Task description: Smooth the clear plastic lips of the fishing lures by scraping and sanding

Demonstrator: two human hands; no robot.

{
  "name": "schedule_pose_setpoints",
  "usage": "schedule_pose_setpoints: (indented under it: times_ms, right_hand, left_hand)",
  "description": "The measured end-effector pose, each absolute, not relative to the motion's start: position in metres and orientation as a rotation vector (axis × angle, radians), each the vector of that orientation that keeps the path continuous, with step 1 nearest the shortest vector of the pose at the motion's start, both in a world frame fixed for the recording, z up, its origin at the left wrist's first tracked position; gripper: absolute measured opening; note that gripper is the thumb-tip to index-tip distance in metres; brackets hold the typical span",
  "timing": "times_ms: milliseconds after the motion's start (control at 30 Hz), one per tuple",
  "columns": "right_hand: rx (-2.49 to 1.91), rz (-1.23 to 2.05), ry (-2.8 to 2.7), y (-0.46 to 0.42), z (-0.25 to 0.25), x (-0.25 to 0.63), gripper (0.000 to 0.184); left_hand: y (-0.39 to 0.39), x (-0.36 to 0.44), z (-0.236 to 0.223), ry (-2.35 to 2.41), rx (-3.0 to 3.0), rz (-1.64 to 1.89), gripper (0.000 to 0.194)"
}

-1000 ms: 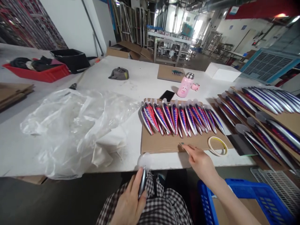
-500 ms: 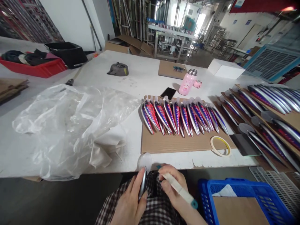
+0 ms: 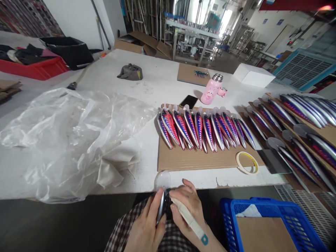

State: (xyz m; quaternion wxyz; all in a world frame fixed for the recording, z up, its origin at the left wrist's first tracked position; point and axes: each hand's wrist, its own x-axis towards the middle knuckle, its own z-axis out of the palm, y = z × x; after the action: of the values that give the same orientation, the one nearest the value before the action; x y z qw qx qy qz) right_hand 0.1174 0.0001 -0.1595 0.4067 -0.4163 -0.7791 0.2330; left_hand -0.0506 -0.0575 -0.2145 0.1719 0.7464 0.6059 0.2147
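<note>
My left hand [image 3: 149, 218] is closed around a silver fishing lure [image 3: 161, 206], whose clear round lip [image 3: 162, 179] points up past the table's front edge. Close beside it, my right hand [image 3: 187, 206] grips a slim tool with a cream wrapped handle [image 3: 191, 220] and a teal end. The tool's working tip is hidden by my fingers near the lure. Beyond both hands, a row of purple, red and silver lures [image 3: 198, 129] lies on a cardboard sheet [image 3: 194, 162]. A roll of masking tape [image 3: 247, 163] rests on that sheet's right side.
Crumpled clear plastic [image 3: 60, 140] and a pale cloth [image 3: 112, 168] cover the left of the table. A phone [image 3: 188, 102] and pink bottle [image 3: 210, 90] stand behind the lures. More lures [image 3: 309, 154] lie at right, above a blue basket [image 3: 228, 213]. A grey cap [image 3: 130, 71] lies farther back.
My right hand has moved left with the tool, closing up to the lure. My left hand keeps its hold almost unmoved. The view has shifted slightly.
</note>
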Motion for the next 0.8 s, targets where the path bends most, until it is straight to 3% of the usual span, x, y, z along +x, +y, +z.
schedule_pose_setpoints:
  times_ms: [133, 800]
  right_hand:
    - [-1.044, 0.628, -1.937, 0.0002, -0.1604, 0.1173, 0.012]
    - [-1.056, 0.645, -2.002, 0.003, -0.157, 0.1191, 0.011]
  left_hand:
    - [-0.0579, -0.0503, -0.2141, 1.707, 2.103, 0.591, 0.062]
    - [-0.0577, -0.0449, -0.2097, 1.727, 2.041, 0.604, 0.055]
